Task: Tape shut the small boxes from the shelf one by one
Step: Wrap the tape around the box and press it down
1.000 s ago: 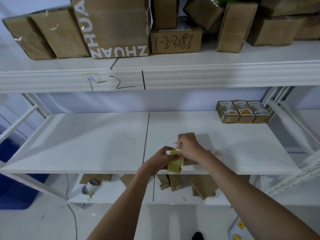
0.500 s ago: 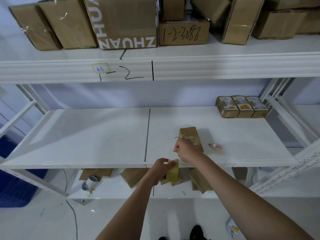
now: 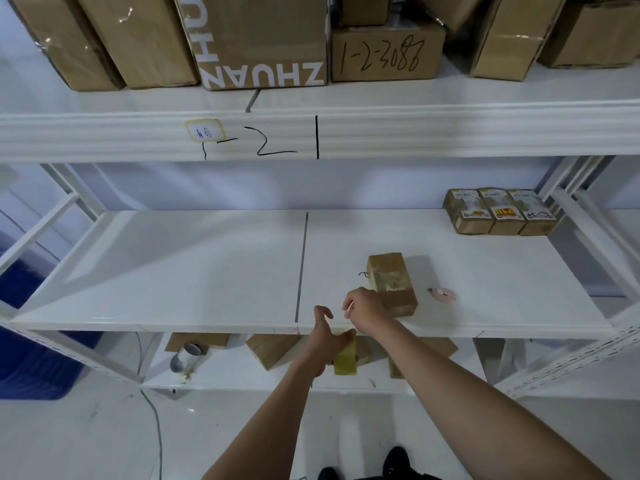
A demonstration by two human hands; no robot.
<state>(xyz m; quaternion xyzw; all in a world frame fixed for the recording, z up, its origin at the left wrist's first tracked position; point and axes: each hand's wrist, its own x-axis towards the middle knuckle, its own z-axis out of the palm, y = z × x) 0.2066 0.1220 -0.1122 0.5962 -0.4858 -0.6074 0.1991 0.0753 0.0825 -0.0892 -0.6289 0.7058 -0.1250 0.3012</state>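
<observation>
A small brown cardboard box (image 3: pixel 391 282) lies on the white middle shelf (image 3: pixel 194 271), right of the shelf's seam. My right hand (image 3: pixel 363 310) sits just left of the box's near end and pinches the free end of a clear tape strip. My left hand (image 3: pixel 327 337) is below the shelf's front edge; its thumb and palm hold a yellowish tape roll (image 3: pixel 346 353) while the other fingers spread upward. The tape runs from the roll up to my right hand.
A small pink cutter (image 3: pixel 444 294) lies right of the box. Three labelled small boxes (image 3: pixel 498 211) stand at the back right. Large cartons (image 3: pixel 259 39) fill the top shelf. More boxes (image 3: pixel 273 349) and a grey roll (image 3: pixel 183 356) sit on the lower shelf.
My left hand has drawn the tape roll down and away from the box, below the shelf edge, and its fingers have spread. My right hand has slid off the box to its left side.
</observation>
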